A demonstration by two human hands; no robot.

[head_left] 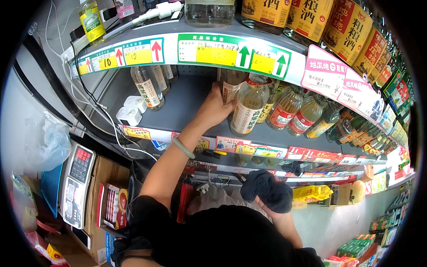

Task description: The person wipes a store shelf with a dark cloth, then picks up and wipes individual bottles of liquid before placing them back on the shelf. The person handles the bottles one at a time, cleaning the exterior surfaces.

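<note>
My left hand (216, 109), with a pale green bangle on its wrist, reaches onto the grey shelf (182, 95). Its fingers are closed round a clear glass liquor bottle (231, 86) with a brownish label, standing back under the upper shelf. Just in front and to the right stands another clear bottle (247, 109) with a cream label. My right hand (266, 208) is lower down, in front of the shelves, bunched round a dark cloth (269, 189) that hides most of its fingers.
More bottles (284, 109) line the shelf rightward; a cream-labelled bottle (147, 89) and white plug blocks (131, 111) sit left. Overhead, a shelf edge with price tags (233, 52) carries boxed-label bottles (307, 22). Cables (95, 100) hang left, above a scale (78, 187).
</note>
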